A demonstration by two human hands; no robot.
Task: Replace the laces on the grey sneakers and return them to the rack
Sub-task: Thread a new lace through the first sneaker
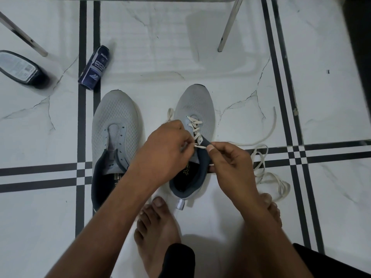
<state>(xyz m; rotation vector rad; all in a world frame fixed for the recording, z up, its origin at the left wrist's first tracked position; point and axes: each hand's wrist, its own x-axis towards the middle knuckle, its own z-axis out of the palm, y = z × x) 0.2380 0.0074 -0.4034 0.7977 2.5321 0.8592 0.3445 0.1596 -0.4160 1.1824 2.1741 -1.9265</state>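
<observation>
Two grey sneakers stand on the tiled floor, toes pointing away from me. The left sneaker point(116, 125) has bare eyelets and no lace. The right sneaker point(195, 105) carries a cream lace point(195, 125) crossed through several eyelets. My left hand point(166, 149) pinches the lace at the top eyelets on the shoe's left side. My right hand point(230, 163) pinches the lace end by the tongue on the right side. The rest of the lace's path under my fingers is hidden. Loose cream lace point(263, 169) trails over the floor to the right.
A sneaker cleaner can point(94, 68) lies on its side at the upper left, next to a dark tub point(20, 68). Metal furniture legs point(229, 25) stand beyond the shoes. My bare feet point(158, 227) rest just behind the right sneaker's heel.
</observation>
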